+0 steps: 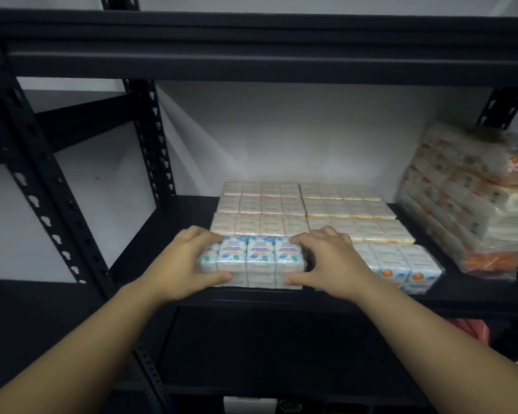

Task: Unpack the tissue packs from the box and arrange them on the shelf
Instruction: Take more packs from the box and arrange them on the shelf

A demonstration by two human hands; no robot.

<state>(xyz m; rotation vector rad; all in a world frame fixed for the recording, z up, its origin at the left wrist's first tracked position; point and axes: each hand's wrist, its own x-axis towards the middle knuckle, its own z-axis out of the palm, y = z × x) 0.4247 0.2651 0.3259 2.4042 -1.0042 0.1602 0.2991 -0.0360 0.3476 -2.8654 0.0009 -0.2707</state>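
Observation:
A blue-and-white tissue pack (253, 258) rests at the front of the black shelf (150, 252). My left hand (189, 258) grips its left end, fingers over the top and thumb on the front face. My right hand (326, 258) grips its right end the same way. Behind it lie three rows of pale tissue packs (260, 210). To the right stand more rows (350, 213), and a front pack with orange marks (401, 267). The box is not in view.
A tall stack of bagged tissue packs (473, 198) leans at the shelf's right end. Black uprights (42, 186) stand at the left, and an upper shelf beam (251, 55) hangs overhead. Bare shelf surface lies left of the packs. A red object (473, 327) sits on the lower level.

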